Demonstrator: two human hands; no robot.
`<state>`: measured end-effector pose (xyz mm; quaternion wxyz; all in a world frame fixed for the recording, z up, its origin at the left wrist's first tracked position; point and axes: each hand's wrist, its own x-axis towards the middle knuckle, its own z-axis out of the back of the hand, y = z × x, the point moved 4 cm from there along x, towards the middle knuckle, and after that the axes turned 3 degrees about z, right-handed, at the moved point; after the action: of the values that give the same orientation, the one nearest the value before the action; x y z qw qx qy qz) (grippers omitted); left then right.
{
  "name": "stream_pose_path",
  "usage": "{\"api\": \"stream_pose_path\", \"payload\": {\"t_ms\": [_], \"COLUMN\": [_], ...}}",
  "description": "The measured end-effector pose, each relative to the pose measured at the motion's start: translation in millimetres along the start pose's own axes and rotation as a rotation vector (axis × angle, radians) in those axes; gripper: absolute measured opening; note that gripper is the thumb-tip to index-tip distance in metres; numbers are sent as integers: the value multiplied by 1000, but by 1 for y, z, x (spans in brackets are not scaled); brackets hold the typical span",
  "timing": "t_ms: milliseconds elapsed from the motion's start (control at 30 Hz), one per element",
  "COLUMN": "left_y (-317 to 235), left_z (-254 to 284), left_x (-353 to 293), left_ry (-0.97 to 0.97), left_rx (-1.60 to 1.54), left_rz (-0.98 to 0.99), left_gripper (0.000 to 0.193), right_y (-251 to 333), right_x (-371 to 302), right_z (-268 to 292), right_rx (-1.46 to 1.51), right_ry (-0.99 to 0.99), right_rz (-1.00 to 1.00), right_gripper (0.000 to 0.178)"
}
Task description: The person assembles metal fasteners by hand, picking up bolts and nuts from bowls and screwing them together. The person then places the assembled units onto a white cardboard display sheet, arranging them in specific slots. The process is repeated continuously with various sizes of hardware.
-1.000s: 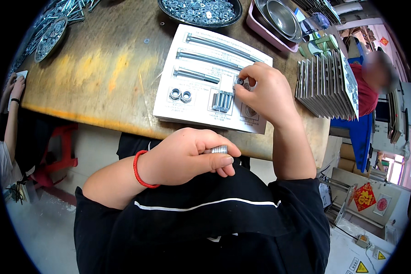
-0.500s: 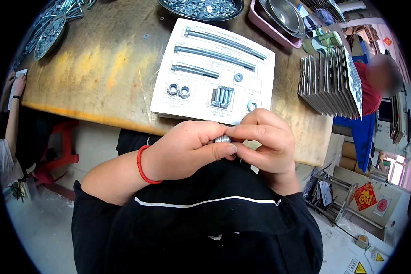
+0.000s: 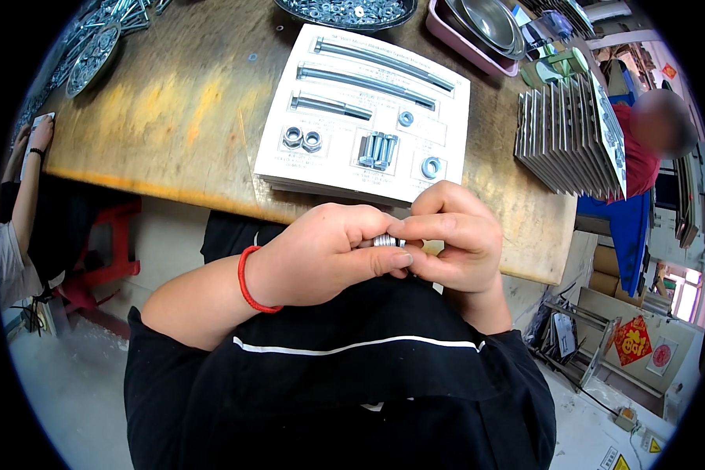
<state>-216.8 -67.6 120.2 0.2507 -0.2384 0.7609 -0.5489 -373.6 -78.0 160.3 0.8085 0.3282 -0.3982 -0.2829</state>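
Just in front of the table's near edge, my left hand (image 3: pixel 313 254) is closed around a short stack of silver washers (image 3: pixel 384 240), its thumb along the near side. My right hand (image 3: pixel 462 239) meets it there, thumb and forefinger pinched at the stack's right end. What lies between those right fingertips is mostly hidden, though a dark-edged ring seems to show beside the stack. Beyond both hands lies a white card (image 3: pixel 337 168) on a pile of similar cards, with long bolts, two nuts, a cluster of short bolts and washers set out on its face.
A dark bowl of washers (image 3: pixel 348 12) stands at the back, a smaller dish (image 3: pixel 94 61) beside loose bolts at far left. Metal bowls sit in a pink tray (image 3: pixel 478 43); upright cards (image 3: pixel 568 137) stand at right. Co-workers are at the left and right.
My hands stay together at nearly the same spot. The stack sits slightly farther right between the fingers, and the washer at the card's lower right corner shows more fully.
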Motion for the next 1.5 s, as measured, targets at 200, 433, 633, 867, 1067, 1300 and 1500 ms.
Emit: {"api": "stream_pose_path", "payload": {"t_ms": [200, 433, 633, 867, 1067, 1300, 1500], "left_y": [6, 1, 2, 4, 1, 3, 3], "left_z": [-4, -1, 4, 12, 14, 16, 9], "left_x": [1, 0, 0, 0, 3, 7, 9], "left_ry": [50, 88, 107, 83, 73, -34, -105], "left_rx": [-200, -289, -181, -176, -174, -14, 112], "left_rz": [35, 91, 118, 86, 80, -16, -126], "left_gripper": [28, 30, 28, 27, 27, 26, 25], "right_y": [-4, -18, -56, -66, -65, -5, 1], "right_x": [-4, 5, 46, 59, 55, 39, 9], "right_z": [-1, 14, 42, 32, 35, 22, 1], "right_rx": [116, 264, -589, -752, -708, -205, -128], "right_ry": [18, -40, 18, 161, 138, 116, 63], "right_rz": [-46, -102, -403, -509, -520, -98, -11], "right_gripper": [26, 24, 17, 18, 23, 23, 29]}}
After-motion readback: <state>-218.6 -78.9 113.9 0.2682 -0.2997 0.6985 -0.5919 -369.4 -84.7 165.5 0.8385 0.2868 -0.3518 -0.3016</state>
